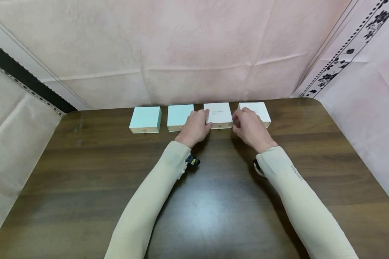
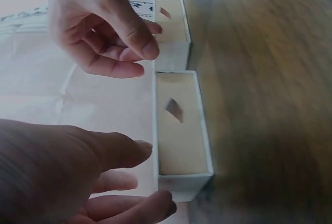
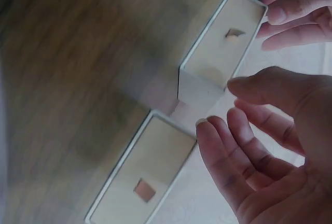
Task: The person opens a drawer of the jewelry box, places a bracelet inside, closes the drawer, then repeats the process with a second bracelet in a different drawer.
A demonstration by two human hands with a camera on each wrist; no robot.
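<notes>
Two white drawer boxes and two pale-green ones stand in a row along the table's far edge. My left hand (image 1: 195, 126) is at the left side of the inner white box (image 1: 218, 113), its fingertips at the box's edge. Opposite, my right hand (image 1: 251, 128) is at that box's right side, fingers loosely bent, thumb near its corner in the right wrist view. Neither hand is curled round the box. Small brown pull tabs (image 2: 175, 110) show on the drawer fronts. Past the right hand is the outer white box (image 1: 258, 110), partly covered by it.
A pale-green box (image 1: 180, 116) stands just left of my left hand, and another pale-green box (image 1: 145, 119) is farther left. Behind the brown wooden table (image 1: 201, 208) hangs a pinkish cloth (image 1: 181, 50), close to the boxes.
</notes>
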